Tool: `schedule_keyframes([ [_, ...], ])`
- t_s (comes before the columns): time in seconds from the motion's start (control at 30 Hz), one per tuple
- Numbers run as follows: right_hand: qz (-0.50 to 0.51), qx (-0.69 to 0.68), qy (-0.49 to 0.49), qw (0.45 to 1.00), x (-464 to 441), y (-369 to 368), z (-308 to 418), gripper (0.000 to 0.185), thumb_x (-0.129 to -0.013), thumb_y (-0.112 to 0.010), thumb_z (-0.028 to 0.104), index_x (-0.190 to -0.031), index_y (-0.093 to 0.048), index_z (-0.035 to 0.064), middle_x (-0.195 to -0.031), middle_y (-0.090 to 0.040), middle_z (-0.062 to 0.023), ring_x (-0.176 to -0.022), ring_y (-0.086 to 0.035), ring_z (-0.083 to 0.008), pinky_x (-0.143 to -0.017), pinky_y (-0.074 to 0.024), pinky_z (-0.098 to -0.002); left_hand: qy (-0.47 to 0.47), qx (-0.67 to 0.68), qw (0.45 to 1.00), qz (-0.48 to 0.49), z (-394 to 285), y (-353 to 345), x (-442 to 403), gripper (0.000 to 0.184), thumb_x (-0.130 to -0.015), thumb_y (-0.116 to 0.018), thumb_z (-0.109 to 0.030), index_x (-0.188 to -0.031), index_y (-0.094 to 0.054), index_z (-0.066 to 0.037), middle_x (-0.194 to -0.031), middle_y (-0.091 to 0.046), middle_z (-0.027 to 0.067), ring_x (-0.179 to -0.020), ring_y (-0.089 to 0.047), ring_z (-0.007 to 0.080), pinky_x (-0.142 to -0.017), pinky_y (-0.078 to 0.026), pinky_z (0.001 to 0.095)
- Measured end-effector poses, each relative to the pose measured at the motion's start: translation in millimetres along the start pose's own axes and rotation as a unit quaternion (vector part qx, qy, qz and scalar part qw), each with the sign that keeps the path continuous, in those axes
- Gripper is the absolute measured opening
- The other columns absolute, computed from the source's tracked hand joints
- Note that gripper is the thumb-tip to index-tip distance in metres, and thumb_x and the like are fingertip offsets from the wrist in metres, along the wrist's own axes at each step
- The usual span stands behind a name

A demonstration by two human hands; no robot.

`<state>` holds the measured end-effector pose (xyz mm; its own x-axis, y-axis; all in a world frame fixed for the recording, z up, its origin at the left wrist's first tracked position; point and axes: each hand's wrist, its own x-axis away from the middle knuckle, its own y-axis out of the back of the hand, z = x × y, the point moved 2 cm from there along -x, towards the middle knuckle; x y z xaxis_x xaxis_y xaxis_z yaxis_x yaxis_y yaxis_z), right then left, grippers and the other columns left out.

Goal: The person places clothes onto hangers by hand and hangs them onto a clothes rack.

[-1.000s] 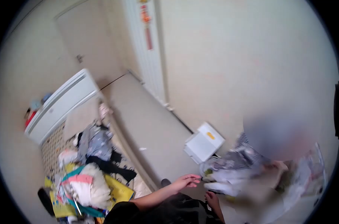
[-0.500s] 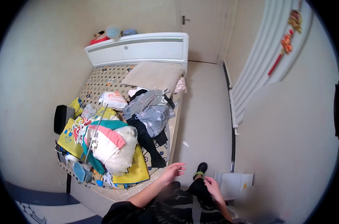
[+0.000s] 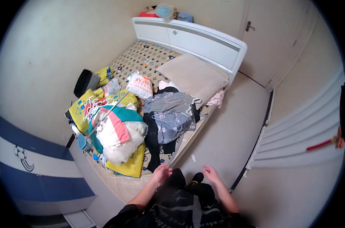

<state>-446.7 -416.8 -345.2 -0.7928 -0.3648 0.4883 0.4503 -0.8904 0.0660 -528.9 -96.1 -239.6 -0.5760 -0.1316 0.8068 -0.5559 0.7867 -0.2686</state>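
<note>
My left hand is at the bed's near corner, fingers loosely apart with nothing in them. Closest to it are a black garment trailing toward the edge and a yellow bag. My right hand hangs over the floor beside my leg, empty, its fingers loosely spread. On the bed, striped clothes lie in a heap. To their left, a white, pink and green garment with sheer white fabric rests on yellow bags, a metal rod across it.
The bed's white headboard stands at the back, with a beige pillow before it. White hangers, a white plastic bag and a black box are on the bed. A blue-and-white cabinet stands left; a paper scrap lies on the floor.
My view has turned left, so the bed's far end now appears further right and the cabinet shows more. Both hands remain empty; my right hand has come up off my leg.
</note>
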Motion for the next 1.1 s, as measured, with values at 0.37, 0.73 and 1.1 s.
schedule_keyframes([
  [0.37,0.063,0.144,-0.004,0.988,-216.6,25.0,106.4,0.04,-0.094,-0.064,0.016,-0.131,-0.057,0.0039,-0.121,-0.064,-0.0112,-0.09,-0.062,-0.0168,-0.079,-0.0519,-0.0304,-0.125,0.0,0.988,-0.093,-130.7,-43.2,-191.9,0.054,-0.097,-0.053,-0.012,-0.149,-0.036,-0.009,-0.107,-0.07,0.0071,-0.086,-0.062,0.0111,-0.076,-0.048,0.0258],
  [0.73,-0.05,0.189,-0.104,0.975,-447.8,-7.5,82.0,0.06,-0.093,-0.067,0.018,-0.146,-0.042,0.0043,-0.139,-0.05,-0.0135,-0.091,-0.063,-0.019,-0.077,-0.0531,-0.0342,-0.277,-0.408,0.84,-0.225,-264.8,-38.8,-467.1,0.048,-0.086,-0.059,-0.021,-0.13,-0.057,-0.001,-0.116,-0.062,0.0274,-0.114,-0.057,0.0434,-0.101,-0.045,0.0477],
  [1.1,-0.071,-0.103,-0.227,0.966,-507.1,-38.1,112.9,0.031,-0.091,-0.066,0.009,-0.119,-0.056,0.0009,-0.093,-0.065,-0.0093,-0.068,-0.065,-0.0182,-0.06,-0.0532,-0.0283,-0.228,-0.484,0.813,-0.229,-276.8,-50.2,-501.9,0.021,-0.09,-0.064,-0.018,-0.109,-0.067,-0.012,-0.093,-0.072,0.011,-0.087,-0.067,0.0337,-0.076,-0.052,0.0408],
])
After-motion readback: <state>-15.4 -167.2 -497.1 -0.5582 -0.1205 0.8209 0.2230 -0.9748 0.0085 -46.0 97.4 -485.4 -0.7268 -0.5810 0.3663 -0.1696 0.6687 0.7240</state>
